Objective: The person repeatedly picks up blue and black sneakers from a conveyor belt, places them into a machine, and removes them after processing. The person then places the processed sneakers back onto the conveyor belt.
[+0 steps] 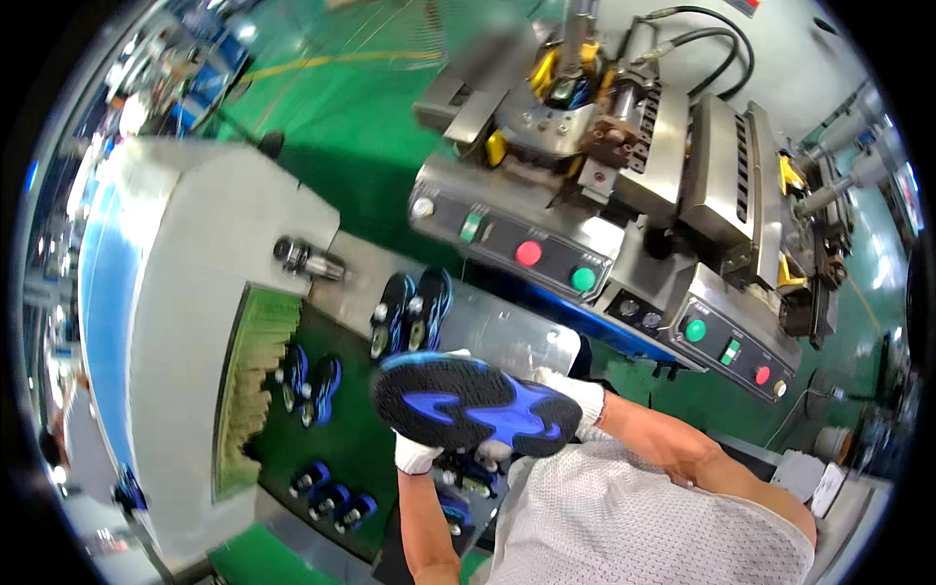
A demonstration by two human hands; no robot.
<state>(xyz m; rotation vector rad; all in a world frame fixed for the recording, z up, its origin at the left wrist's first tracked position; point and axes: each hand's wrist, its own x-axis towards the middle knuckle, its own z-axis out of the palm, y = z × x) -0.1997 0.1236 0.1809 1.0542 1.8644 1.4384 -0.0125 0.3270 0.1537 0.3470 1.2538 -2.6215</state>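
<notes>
The left hand (417,455) and the right hand (577,393), both in white gloves, are clamped on one shoe (458,402), the left at the lower edge toward its left end, the right at its upper right; most of the fingers are hidden behind it. The shoe is held up in front of the body, its black and blue sole turned to the camera. Below it, partly covered, are more shoes (470,478). Just beyond its left end, a pair (410,314) stands on a metal ledge (497,322). Farther left, another pair (309,383) and a row of three (332,499) lie on a dark belt (370,429), beside a yellow-green strip curtain (255,400) set in a pale housing (200,292). Beyond the ledge stands a steel machine (663,161) with two button panels, red and green. Green floor (336,93) shows behind.
</notes>
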